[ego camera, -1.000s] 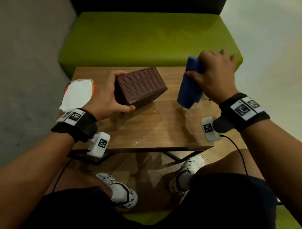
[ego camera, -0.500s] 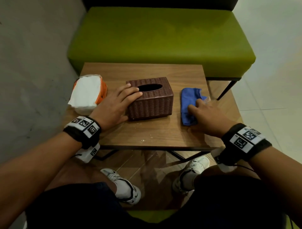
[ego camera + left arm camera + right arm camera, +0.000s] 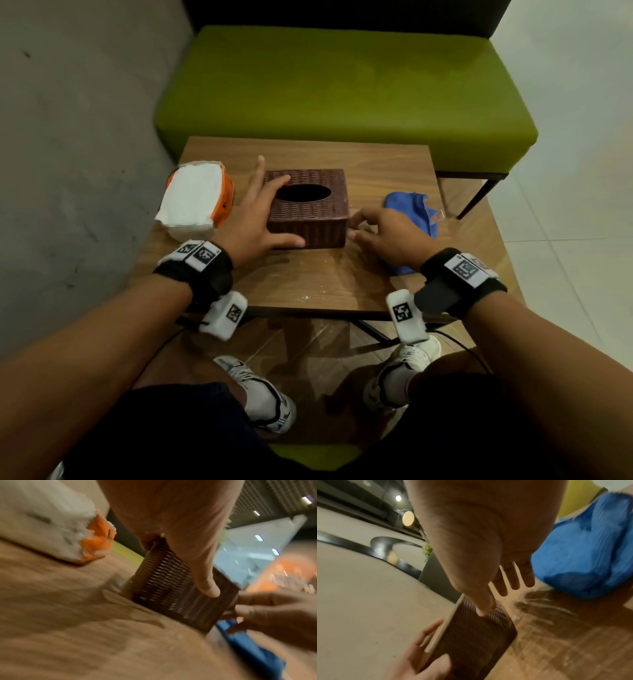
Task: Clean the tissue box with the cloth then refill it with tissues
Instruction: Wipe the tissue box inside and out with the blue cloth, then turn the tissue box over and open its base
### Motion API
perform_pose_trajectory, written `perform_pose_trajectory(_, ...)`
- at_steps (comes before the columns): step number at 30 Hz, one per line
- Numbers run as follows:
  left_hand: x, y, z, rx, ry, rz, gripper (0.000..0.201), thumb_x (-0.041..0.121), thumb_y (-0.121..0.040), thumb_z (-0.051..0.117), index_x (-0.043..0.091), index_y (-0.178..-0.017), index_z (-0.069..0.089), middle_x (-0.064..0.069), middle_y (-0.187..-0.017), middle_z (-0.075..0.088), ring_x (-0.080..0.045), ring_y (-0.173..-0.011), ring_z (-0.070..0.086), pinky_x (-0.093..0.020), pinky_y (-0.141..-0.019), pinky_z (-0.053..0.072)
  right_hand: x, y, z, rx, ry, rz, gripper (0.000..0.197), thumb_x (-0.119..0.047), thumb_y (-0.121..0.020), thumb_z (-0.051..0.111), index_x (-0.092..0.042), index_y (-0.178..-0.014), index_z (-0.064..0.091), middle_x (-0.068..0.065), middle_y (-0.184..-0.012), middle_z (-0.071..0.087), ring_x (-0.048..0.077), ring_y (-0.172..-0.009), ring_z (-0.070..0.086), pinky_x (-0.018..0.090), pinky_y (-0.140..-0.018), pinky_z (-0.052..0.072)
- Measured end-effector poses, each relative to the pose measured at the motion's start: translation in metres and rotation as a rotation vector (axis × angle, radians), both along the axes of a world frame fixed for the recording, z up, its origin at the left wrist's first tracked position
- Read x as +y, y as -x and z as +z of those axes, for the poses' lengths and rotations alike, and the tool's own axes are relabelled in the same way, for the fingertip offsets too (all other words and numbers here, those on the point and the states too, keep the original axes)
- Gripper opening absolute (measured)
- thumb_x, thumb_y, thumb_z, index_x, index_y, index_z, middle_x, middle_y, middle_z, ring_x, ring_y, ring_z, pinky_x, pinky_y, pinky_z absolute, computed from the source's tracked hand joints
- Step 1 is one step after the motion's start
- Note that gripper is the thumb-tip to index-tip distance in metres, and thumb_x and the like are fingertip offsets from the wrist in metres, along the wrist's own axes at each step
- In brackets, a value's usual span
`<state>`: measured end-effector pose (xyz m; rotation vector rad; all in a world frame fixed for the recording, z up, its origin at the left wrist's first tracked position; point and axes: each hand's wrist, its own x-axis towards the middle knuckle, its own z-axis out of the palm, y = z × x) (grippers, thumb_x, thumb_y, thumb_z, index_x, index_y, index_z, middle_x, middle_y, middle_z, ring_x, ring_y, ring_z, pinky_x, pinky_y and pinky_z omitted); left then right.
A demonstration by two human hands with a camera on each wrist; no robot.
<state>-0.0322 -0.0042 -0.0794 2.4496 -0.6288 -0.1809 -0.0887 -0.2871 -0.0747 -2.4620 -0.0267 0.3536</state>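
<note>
The brown woven tissue box (image 3: 308,222) stands upright mid-table, its oval opening empty and dark. My left hand (image 3: 253,222) rests on its left end, with straight fingers over the top and the thumb (image 3: 205,585) pressed along the front face. My right hand (image 3: 387,236) is at the box's right end with its fingers loosely spread and holds nothing; its thumb tip (image 3: 482,609) touches the box (image 3: 471,635). The blue cloth (image 3: 411,209) lies crumpled on the table behind my right hand. The white tissue pack in torn orange wrap (image 3: 195,202) sits left of the box.
The small wooden table (image 3: 308,284) has white crumbs near its front edge. A green bench (image 3: 342,85) stands right behind it and a grey wall (image 3: 68,137) runs along the left. My knees and shoes are below the table's front edge.
The box went from tilted in my left hand to upright on the table. My right hand laid the cloth down, let go of it and moved left to the box's right end.
</note>
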Motion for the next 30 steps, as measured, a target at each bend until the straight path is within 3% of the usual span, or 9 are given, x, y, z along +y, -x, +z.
perform_pose_trajectory(2, -0.003, -0.006, 0.002, 0.099, 0.079, 0.081, 0.11, 0.054, -0.066, 0.092, 0.027, -0.159, 0.039, -0.013, -0.178, -0.011, -0.029, -0.163, 0.012, -0.037, -0.13, 0.021, 0.007, -0.001, 0.003, -0.032, -0.064, -0.024, 0.025, -0.028, -0.102, 0.067, -0.017, -0.123, 0.064, 0.005, -0.12, 0.071, 0.02, -0.115, 0.064, 0.037, -0.097, 0.052)
perform_pose_trajectory(4, -0.002, -0.007, 0.001, 0.162, 0.153, 0.135, 0.115, 0.06, -0.06, 0.093, 0.027, -0.157, 0.039, -0.014, -0.177, 0.014, -0.025, -0.159, 0.027, -0.039, -0.131, 0.025, 0.014, -0.003, 0.006, -0.029, -0.18, -0.053, 0.031, -0.018, -0.103, 0.066, -0.008, -0.131, 0.056, 0.009, -0.132, 0.067, 0.021, -0.126, 0.062, 0.038, -0.104, 0.053)
perform_pose_trajectory(7, -0.004, -0.004, 0.005, 0.22, 0.377, 0.223, 0.113, 0.04, -0.061, 0.1, 0.02, -0.154, 0.039, 0.008, -0.143, 0.056, -0.004, -0.129, 0.058, -0.035, -0.12, 0.045, 0.02, -0.006, 0.01, 0.03, -0.354, -0.088, 0.035, -0.007, -0.104, 0.061, -0.003, -0.137, 0.051, 0.01, -0.138, 0.066, 0.017, -0.127, 0.064, 0.027, -0.099, 0.055)
perform_pose_trajectory(10, -0.004, -0.007, 0.016, 0.204, 0.48, 0.447, 0.096, 0.054, -0.064, 0.098, 0.026, -0.141, 0.049, 0.004, -0.135, 0.064, -0.01, -0.122, 0.064, -0.034, -0.106, 0.054, 0.021, -0.007, 0.026, 0.013, -0.514, -0.161, 0.029, -0.024, -0.109, 0.057, -0.01, -0.134, 0.063, 0.007, -0.127, 0.072, 0.012, -0.109, 0.067, 0.023, -0.088, 0.052)
perform_pose_trajectory(13, -0.007, -0.016, 0.041, 0.252, 0.516, 0.611, 0.09, 0.081, -0.066, 0.082, 0.011, -0.119, 0.066, 0.001, -0.109, 0.077, -0.015, -0.098, 0.076, -0.04, -0.09, 0.064, 0.013, -0.004, 0.04, 0.047, -0.684, -0.204, 0.048, -0.057, -0.104, 0.054, -0.026, -0.141, 0.064, -0.003, -0.129, 0.072, 0.011, -0.12, 0.067, 0.032, -0.102, 0.052)
perform_pose_trajectory(17, -0.013, -0.02, 0.08, 0.561, 0.453, 0.622, 0.08, 0.089, -0.089, 0.044, 0.014, -0.098, 0.07, -0.001, -0.081, 0.073, -0.017, -0.064, 0.072, -0.026, -0.054, 0.056, 0.009, -0.003, 0.041, 0.006, -0.646, -0.139, 0.045, -0.049, -0.103, 0.063, -0.031, -0.143, 0.061, -0.009, -0.124, 0.074, 0.003, -0.11, 0.072, 0.03, -0.092, 0.057)
perform_pose_trajectory(24, 0.0, -0.017, 0.073, 0.704, 0.451, 0.518, 0.075, 0.085, -0.095, 0.036, 0.016, -0.096, 0.065, -0.004, -0.074, 0.066, -0.017, -0.065, 0.067, -0.036, -0.062, 0.061, 0.018, -0.012, 0.036, 0.041, -0.552, -0.389, 0.068, -0.065, -0.101, 0.053, 0.0, -0.114, 0.069, 0.007, -0.076, 0.072, 0.028, -0.06, 0.074, 0.062, -0.06, 0.063)
perform_pose_trajectory(27, -0.002, -0.006, 0.057, 0.731, 0.398, 0.442, 0.059, 0.069, -0.103, 0.045, 0.015, -0.106, 0.068, -0.009, -0.092, 0.074, -0.019, -0.073, 0.07, -0.035, -0.059, 0.061, 0.022, -0.019, 0.033, 0.088, -0.493, -0.474, 0.086, -0.072, -0.096, 0.054, 0.012, -0.107, 0.069, 0.024, -0.087, 0.075, 0.04, -0.058, 0.074, 0.056, -0.052, 0.063)
perform_pose_trajectory(30, -0.003, 0.001, 0.041, 0.702, 0.341, 0.409, 0.034, 0.047, -0.108, 0.056, 0.018, -0.112, 0.072, -0.015, -0.119, 0.074, -0.024, -0.08, 0.073, -0.032, -0.057, 0.063, 0.024, -0.025, 0.027, 0.134, -0.434, -0.52, 0.083, -0.072, -0.095, 0.056, 0.01, -0.095, 0.068, 0.023, -0.083, 0.072, 0.035, -0.049, 0.071, 0.039, -0.045, 0.058)
